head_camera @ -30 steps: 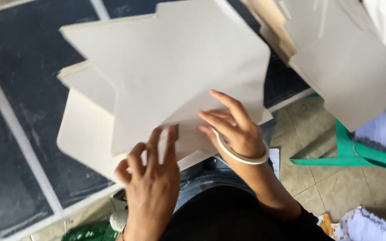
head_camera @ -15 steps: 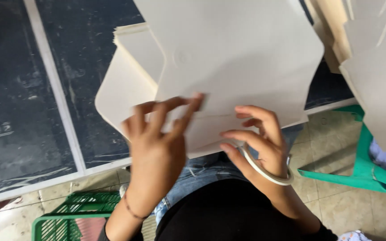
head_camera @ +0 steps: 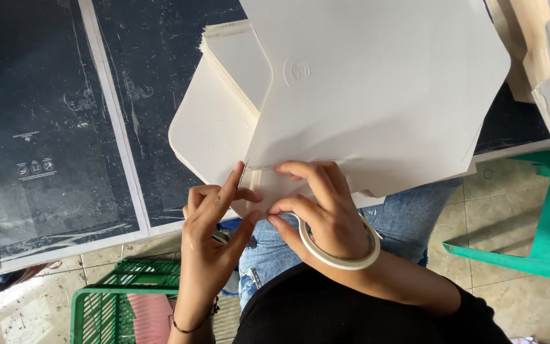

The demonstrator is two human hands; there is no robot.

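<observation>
Up close, both hands pinch the near edge of a smooth, cream card sheet (head_camera: pixel 377 95) with angled corners, lying atop a stack of like sheets (head_camera: pixel 224 108) on the dark, scuffed table (head_camera: pixel 46 127). Left hand (head_camera: pixel 214 223) and right hand (head_camera: pixel 323 213) almost touch, fingertips clamped on the card. A pale tape roll (head_camera: pixel 338 255) rings the right wrist.

Cardboard sheet (head_camera: pixel 377 95): plain cream-white. Stack of cut sheets (head_camera: pixel 224 114) at 9 o'clock of it: same cream. Counter (head_camera: pixel 46 127): dark navy, scuffed, crossed by pale stripes. Tape roll (head_camera: pixel 338 251) on the wrist: off-white. Crate (head_camera: pixel 122 299) at 7 o'clock: green lattice. Jeans (head_camera: pixel 402 216): faded blue.
</observation>
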